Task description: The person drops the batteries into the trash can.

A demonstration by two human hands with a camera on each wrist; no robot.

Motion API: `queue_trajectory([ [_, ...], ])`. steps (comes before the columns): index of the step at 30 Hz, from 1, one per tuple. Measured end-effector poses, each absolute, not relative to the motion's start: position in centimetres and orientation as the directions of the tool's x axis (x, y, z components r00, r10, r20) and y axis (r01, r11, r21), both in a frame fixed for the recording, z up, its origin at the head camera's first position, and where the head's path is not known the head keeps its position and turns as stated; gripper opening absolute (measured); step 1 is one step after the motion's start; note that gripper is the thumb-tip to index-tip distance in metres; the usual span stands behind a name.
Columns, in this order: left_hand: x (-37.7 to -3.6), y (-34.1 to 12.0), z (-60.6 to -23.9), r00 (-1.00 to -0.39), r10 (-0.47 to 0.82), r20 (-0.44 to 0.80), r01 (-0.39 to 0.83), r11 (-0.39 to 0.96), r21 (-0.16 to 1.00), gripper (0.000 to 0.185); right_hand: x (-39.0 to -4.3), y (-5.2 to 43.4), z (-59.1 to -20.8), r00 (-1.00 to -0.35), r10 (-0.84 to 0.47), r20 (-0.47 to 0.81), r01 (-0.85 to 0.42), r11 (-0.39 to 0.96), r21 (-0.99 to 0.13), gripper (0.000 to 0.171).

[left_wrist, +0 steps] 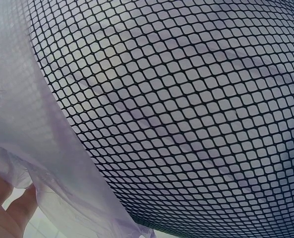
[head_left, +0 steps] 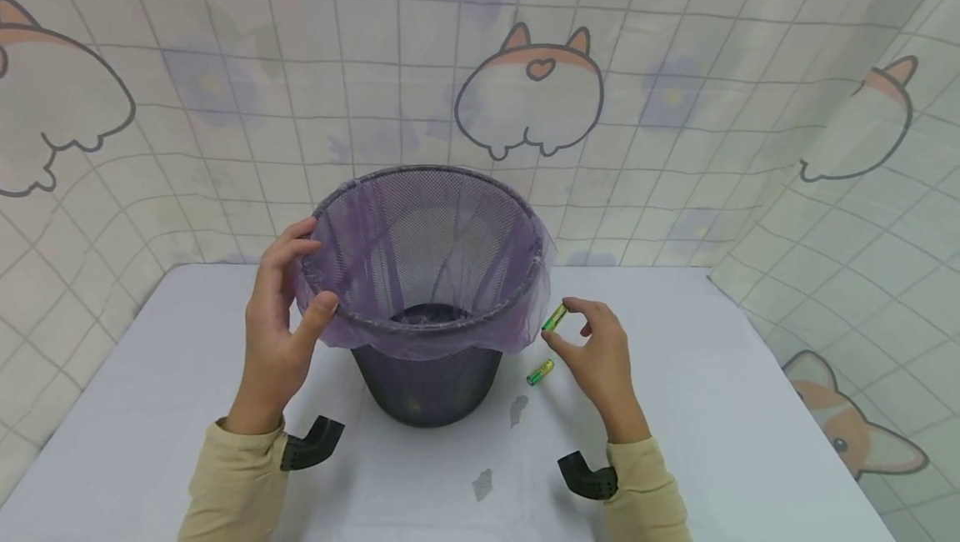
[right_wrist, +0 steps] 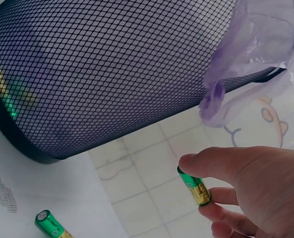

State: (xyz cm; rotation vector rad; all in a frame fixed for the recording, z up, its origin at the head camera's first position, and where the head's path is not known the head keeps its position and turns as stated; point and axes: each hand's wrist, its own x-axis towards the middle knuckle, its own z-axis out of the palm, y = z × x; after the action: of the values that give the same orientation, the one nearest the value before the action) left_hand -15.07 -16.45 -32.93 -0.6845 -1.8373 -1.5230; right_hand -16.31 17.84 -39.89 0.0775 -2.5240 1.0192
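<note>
A black mesh wastebasket (head_left: pixel 427 388) stands on the white table, lined with a thin purple plastic bag (head_left: pixel 517 325) folded out over its rim. My left hand (head_left: pixel 273 338) grips the basket's left rim through the bag, thumb on the near side. In the left wrist view, fingers (left_wrist: pixel 23 206) show beside the hanging bag. Between thumb and fingertips my right hand (head_left: pixel 602 350) pinches a green-and-gold battery (right_wrist: pixel 195 187), just outside the basket's right rim. A second battery (head_left: pixel 540 373) lies on the table below that hand.
Through the mesh, green and yellow shapes (right_wrist: pixel 0 84) show at the basket's bottom. Two grey patches mark the white table (head_left: pixel 675 409) near the basket. A tiled-pattern curtain (head_left: pixel 300 108) with cartoon dogs hangs behind and at both sides.
</note>
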Motion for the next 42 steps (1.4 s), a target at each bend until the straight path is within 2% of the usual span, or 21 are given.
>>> queue_trajectory([
  [25, -15.1, -16.5, -32.9, -0.666, 0.003, 0.746, 0.728, 0.219, 0.650, 0.050, -14.4, 17.8, -36.5, -0.860, 0.144, 0.490, -0.264, 0.697, -0.667, 0.052],
  [42, -15.1, -16.5, -32.9, -0.672, -0.006, 0.741, 0.720, 0.228, 0.655, 0.050, -13.2, 17.6, -34.8, -0.814, 0.142, 0.563, -0.318, 0.703, -0.636, 0.054],
])
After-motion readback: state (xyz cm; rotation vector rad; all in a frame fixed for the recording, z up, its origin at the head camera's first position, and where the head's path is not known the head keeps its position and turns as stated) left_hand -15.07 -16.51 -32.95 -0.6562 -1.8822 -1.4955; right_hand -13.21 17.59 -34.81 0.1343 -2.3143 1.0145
